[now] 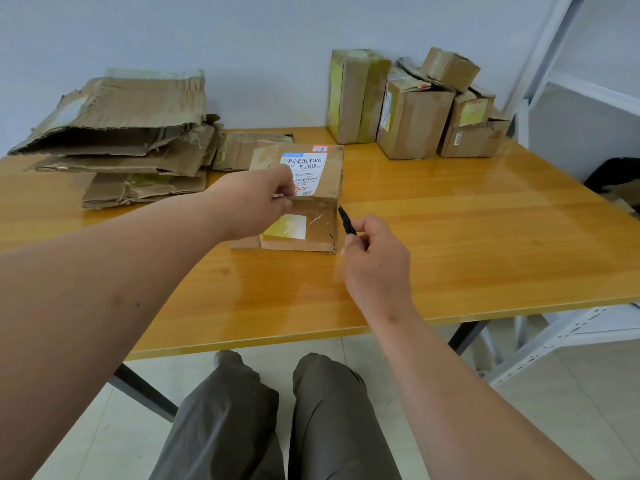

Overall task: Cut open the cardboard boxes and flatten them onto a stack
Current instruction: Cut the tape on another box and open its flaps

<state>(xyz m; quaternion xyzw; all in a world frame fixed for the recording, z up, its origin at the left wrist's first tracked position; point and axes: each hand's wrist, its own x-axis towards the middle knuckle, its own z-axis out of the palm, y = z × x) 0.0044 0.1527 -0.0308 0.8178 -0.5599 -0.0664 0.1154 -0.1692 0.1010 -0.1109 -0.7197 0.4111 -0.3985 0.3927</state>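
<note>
Centrally on the desk point(450, 237) sits a sealed cardboard box point(313, 216) with a shipping label on top; the left hand point(256, 199) pinches its near top edge, fingers curled on the taped flap; the right hand point(375, 258) grips a black utility knife point(347, 221) just beside the box's right corner; flattened cardboard point(128, 140) lies stacked far left; unopened boxes point(412, 105) stand at the back right.
</note>
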